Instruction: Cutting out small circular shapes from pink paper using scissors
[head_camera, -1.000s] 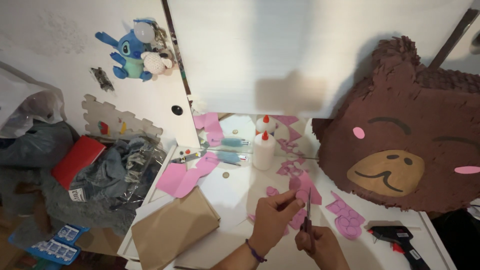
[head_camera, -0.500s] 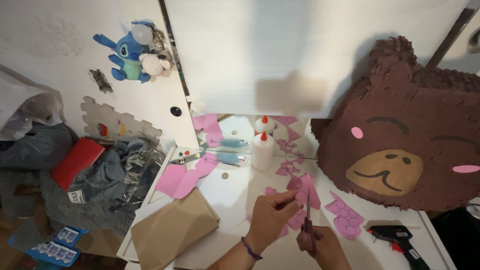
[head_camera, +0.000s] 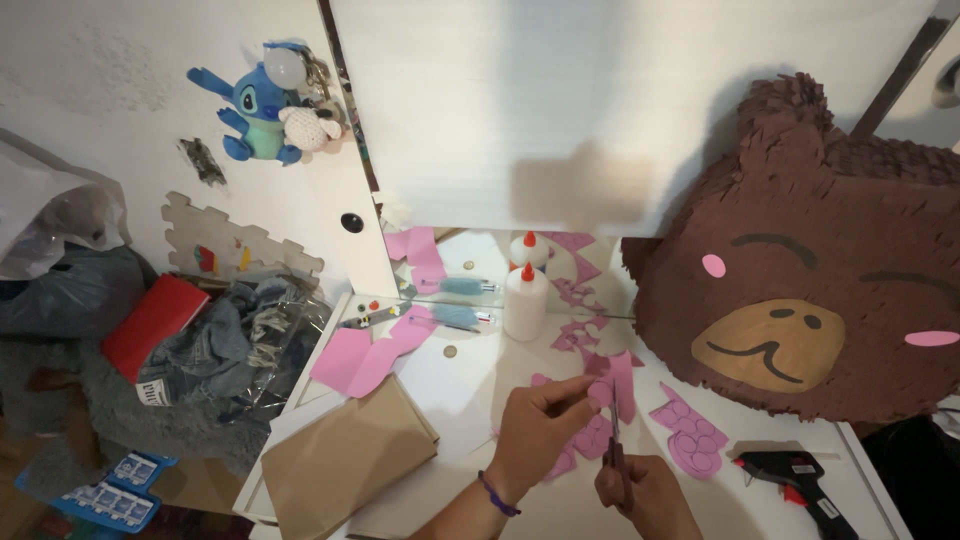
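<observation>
far left of the hands, off the worktop edge: a red flat object (head_camera: 152, 320) and a heap of denim cloth (head_camera: 225, 345) on the floor, with a blue plush toy (head_camera: 250, 108) hanging on the wall above them. nearer, left of the left hand: a folded brown paper sheet (head_camera: 345, 465) lying on the white worktop (head_camera: 460, 385), and beyond it a pink paper sheet (head_camera: 365, 355). left hand (head_camera: 540, 430), wearing a purple wristband (head_camera: 497, 494): thumb and fingers pinched on the edge of a pink paper cutout (head_camera: 612, 385), which is held just above the worktop between the two hands. beyond the left hand, against a mirrored wall: a white glue bottle (head_camera: 525, 300) with a red tip, upright, and a blue pen-like object (head_camera: 462, 317) lying just left of it. right hand (head_camera: 645, 492): closed around the handles of scissors (head_camera: 615, 440), blades pointing away from the person and meeting the cutout; whether the blades stand apart or together cannot be told. right of the right hand: a pink scalloped paper piece (head_camera: 690, 438) flat on the worktop, then a black and red hot glue gun (head_camera: 800, 478) near the front edge. beyond and right of both hands: a large brown fringed bear-face piñata (head_camera: 800, 260) with pink cheeks and a tan muzzle, resting on the worktop.
</observation>
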